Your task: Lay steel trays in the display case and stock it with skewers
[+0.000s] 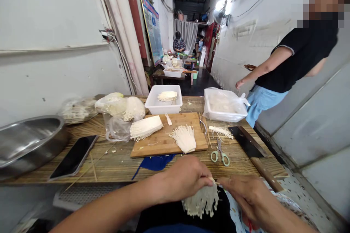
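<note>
My left hand is closed on the root end of a flat bunch of enoki mushrooms, whose caps hang down over my lap. My right hand is close beside it, fingers closed on a thin wooden skewer; only a short length shows at the edge of the bunch. In front of both hands is a wooden cutting board. It carries a fanned enoki piece, a larger enoki block and a small scrap.
Green-handled scissors and a cleaver lie to the right. Behind the board stand a white tub and a bagged tub. A phone and steel basin are left. A person is at the right; another sits far back.
</note>
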The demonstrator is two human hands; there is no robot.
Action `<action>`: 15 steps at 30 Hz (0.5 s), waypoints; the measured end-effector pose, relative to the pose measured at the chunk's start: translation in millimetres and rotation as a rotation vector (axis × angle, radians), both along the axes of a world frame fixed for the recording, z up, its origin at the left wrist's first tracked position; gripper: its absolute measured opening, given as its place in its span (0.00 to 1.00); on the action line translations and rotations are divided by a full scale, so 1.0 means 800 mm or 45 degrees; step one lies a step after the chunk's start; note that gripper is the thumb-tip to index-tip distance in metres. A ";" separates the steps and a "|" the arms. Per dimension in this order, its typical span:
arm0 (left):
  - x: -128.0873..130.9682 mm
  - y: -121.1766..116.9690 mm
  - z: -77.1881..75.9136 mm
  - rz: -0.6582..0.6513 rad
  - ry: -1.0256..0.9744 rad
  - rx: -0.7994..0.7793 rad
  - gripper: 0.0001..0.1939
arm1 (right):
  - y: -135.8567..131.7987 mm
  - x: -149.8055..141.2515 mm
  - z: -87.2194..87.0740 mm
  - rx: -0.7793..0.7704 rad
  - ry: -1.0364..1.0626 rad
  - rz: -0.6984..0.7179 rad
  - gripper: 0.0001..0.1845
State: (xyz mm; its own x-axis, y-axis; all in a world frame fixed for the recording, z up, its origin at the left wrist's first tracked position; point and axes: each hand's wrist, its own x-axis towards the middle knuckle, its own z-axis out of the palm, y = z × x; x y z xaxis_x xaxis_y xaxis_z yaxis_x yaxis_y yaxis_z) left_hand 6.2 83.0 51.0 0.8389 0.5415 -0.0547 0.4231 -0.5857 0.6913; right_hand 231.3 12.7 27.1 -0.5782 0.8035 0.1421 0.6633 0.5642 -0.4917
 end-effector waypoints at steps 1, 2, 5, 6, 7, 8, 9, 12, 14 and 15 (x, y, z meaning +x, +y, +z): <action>-0.002 0.002 0.004 -0.008 0.007 0.008 0.11 | 0.000 0.001 -0.001 0.015 0.012 0.006 0.20; -0.004 0.004 0.009 -0.008 -0.002 0.031 0.11 | 0.001 0.002 -0.002 0.041 0.031 0.017 0.19; -0.018 0.014 0.026 0.029 -0.087 0.128 0.18 | 0.005 0.009 -0.002 0.119 0.087 0.030 0.19; -0.023 0.017 0.031 0.040 -0.105 0.134 0.19 | 0.007 0.011 -0.001 0.144 0.100 0.023 0.19; -0.027 0.022 0.035 0.051 -0.109 0.115 0.19 | 0.008 0.013 0.001 0.167 0.108 0.012 0.19; -0.032 0.026 0.039 0.060 -0.112 0.080 0.19 | 0.010 0.014 0.003 0.192 0.114 -0.005 0.19; -0.035 0.031 0.041 0.080 -0.126 0.042 0.20 | 0.012 0.015 0.006 0.212 0.120 -0.028 0.18; -0.038 0.043 0.045 0.127 -0.209 -0.054 0.22 | 0.017 0.016 0.013 0.239 0.142 -0.108 0.17; -0.036 0.048 0.045 0.071 -0.199 -0.116 0.18 | 0.020 0.015 0.016 0.228 0.153 -0.135 0.17; -0.034 0.049 0.045 0.046 -0.162 -0.145 0.16 | 0.020 0.014 0.016 0.221 0.156 -0.141 0.17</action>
State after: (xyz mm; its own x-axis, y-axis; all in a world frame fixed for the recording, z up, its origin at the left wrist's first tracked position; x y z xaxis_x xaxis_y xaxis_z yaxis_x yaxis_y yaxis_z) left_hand -21.2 121.8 86.7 0.8231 0.5678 -0.0119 0.3474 -0.4868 0.8015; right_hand 242.9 28.9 40.3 -0.4578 0.8184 0.3474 0.6671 0.5745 -0.4742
